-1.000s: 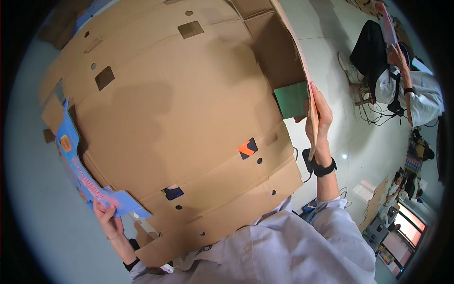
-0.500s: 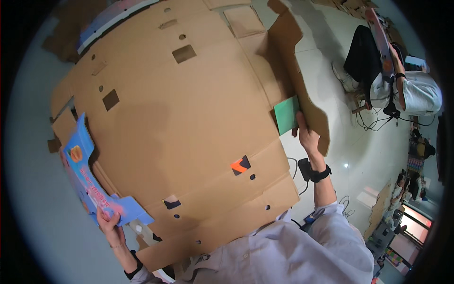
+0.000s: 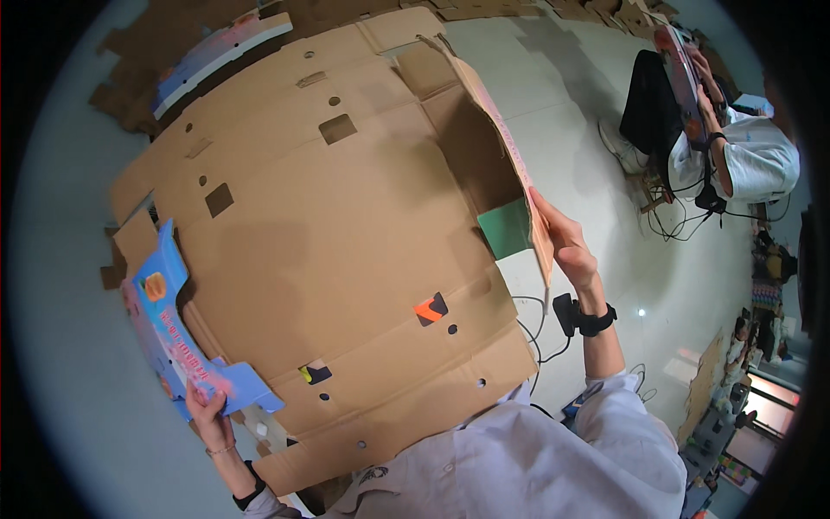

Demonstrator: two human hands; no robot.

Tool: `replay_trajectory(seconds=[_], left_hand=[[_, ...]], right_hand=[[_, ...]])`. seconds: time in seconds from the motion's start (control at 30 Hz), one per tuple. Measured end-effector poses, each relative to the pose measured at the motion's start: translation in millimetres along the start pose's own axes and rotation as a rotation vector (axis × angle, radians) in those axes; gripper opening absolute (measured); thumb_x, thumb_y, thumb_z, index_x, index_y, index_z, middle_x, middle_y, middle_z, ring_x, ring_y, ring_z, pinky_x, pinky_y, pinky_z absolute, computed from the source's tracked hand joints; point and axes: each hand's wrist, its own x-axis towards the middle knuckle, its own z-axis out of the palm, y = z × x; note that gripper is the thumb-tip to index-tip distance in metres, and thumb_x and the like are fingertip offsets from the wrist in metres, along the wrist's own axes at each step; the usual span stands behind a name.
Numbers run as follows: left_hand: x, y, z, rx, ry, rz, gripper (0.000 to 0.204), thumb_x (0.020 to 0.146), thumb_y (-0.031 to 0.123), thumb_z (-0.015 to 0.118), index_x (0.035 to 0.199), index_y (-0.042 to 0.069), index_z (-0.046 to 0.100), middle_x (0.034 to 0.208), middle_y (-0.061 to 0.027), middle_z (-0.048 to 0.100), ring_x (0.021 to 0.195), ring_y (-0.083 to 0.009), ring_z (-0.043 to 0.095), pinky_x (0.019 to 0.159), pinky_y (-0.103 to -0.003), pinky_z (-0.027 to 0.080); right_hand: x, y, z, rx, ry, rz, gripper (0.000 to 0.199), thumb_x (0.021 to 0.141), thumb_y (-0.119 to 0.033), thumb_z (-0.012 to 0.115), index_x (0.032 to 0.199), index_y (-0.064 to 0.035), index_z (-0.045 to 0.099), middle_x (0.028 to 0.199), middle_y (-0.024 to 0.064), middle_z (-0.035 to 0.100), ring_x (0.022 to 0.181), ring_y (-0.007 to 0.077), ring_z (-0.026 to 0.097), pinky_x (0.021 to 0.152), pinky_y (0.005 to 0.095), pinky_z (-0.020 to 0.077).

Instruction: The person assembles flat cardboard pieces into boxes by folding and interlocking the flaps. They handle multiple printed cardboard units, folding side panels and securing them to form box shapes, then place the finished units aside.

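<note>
A large, brown cardboard box blank (image 3: 346, 233) lies spread in front of me, with round and square holes in it. Its left side flap (image 3: 169, 324), printed blue and pink, is folded up. My left hand (image 3: 210, 411) pinches that flap near its lower end, thumb on the printed face. The right side flap (image 3: 519, 169) stands nearly upright, its inner wall in shadow. My right hand (image 3: 566, 242) lies against its outer face with the fingers stretched out, so some fingertips are hard to see. A green patch (image 3: 507, 229) shows at the foot of this flap.
Another printed cardboard piece (image 3: 220, 56) lies beyond the far left edge. At the right, a seated person (image 3: 735, 156) handles a similar printed panel (image 3: 683, 82). Cables (image 3: 540, 333) trail on the pale floor beside the box blank. More cardboard (image 3: 596, 10) is stacked far off.
The right flap has swung up and inward, showing its printed outer face. My right hand has moved from its inner side near the green patch to its outside. The left hand keeps its hold.
</note>
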Motion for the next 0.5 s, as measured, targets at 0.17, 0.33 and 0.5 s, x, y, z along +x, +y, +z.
replay_trajectory(seconds=[0.17,0.33,0.5], left_hand=[[-2,1,4,-0.048,-0.019,-0.014,0.071,0.075,0.004,0.074,0.137,-0.004,0.041,0.127,-0.0162,0.057,0.116,-0.0251,0.057,0.104,-0.036,0.042],[-3,3,1,-0.03,-0.03,-0.019,0.07,0.073,0.004,0.077,0.134,-0.003,0.044,0.124,-0.0141,0.059,0.112,-0.0235,0.059,0.101,-0.035,0.044],[-3,2,1,0.018,-0.031,-0.042,0.067,0.072,0.004,0.077,0.131,-0.003,0.046,0.12,-0.0126,0.061,0.108,-0.0214,0.06,0.097,-0.034,0.046]], right_hand=[[6,-4,29,-0.412,0.175,0.169,0.083,0.085,-0.029,0.071,0.15,0.0005,0.028,0.142,0.0167,0.048,0.127,0.0201,0.048,0.107,0.0323,0.0352],[20,-16,50,-0.304,0.209,0.238,0.095,0.079,-0.021,0.078,0.152,0.0014,0.021,0.131,0.0156,0.056,0.118,0.0186,0.055,0.103,0.0323,0.0404],[33,-20,36,-0.178,0.288,0.234,0.09,0.075,-0.016,0.08,0.147,0.0036,0.03,0.12,0.011,0.062,0.107,0.0161,0.06,0.097,0.0304,0.0447]])
